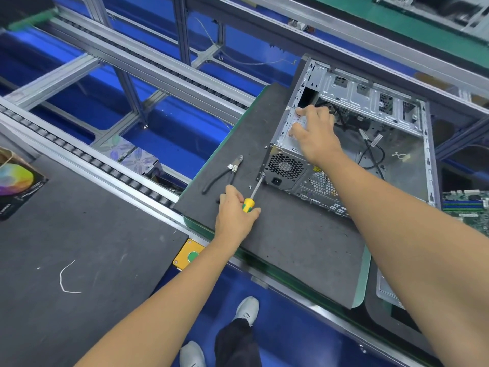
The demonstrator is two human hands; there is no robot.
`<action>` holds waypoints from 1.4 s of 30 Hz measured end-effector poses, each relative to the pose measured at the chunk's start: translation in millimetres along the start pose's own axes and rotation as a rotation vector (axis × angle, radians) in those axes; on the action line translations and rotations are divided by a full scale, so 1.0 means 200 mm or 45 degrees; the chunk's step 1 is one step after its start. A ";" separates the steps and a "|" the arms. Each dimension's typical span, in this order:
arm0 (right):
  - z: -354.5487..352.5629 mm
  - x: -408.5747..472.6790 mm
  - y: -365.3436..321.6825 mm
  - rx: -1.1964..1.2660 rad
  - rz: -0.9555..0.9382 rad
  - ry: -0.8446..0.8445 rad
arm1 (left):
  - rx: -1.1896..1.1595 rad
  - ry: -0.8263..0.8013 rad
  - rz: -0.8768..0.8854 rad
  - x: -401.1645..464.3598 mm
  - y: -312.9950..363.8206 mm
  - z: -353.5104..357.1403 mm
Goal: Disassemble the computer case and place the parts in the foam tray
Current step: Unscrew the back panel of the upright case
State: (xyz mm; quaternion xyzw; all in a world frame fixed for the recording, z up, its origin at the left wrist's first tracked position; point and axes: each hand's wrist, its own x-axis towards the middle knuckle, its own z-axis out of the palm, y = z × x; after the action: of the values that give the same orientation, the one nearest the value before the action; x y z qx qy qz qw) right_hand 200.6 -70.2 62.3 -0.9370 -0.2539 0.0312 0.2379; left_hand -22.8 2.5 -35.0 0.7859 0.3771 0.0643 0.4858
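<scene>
While left grip clasps screwdriver, right grip presses case.

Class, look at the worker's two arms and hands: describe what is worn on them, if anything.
Nothing is worn: the left hand and right hand are bare, without gloves, and both forearms are uncovered with no sleeves showing. No watch, ring or wrist strap is visible.

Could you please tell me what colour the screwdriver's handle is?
Yellow with green patches, seen in the head view on the screwdriver held by the left hand.
</scene>
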 end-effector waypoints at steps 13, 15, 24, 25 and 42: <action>0.01 0.01 0.01 0.004 -0.003 0.005 | -0.025 -0.049 -0.025 -0.03 0.00 0.01; 0.01 0.01 0.01 0.011 0.002 0.005 | 0.023 -0.024 -0.068 -0.02 -0.01 0.01; -0.02 -0.01 -0.01 -0.005 -0.004 -0.019 | -0.171 -0.110 -0.067 -0.03 0.04 0.02; -0.02 -0.01 -0.01 -0.003 -0.005 -0.019 | -0.135 -0.074 -0.040 -0.04 0.04 0.03; -0.01 -0.01 -0.01 0.039 -0.010 0.000 | -0.304 -0.009 -0.128 -0.02 0.00 0.06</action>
State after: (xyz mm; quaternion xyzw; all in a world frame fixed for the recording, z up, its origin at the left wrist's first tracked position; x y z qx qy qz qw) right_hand 197.2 -70.5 65.4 -0.9323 -0.2571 0.0340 0.2522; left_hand -20.4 -9.2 -41.0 0.7027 0.4040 0.0817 0.5799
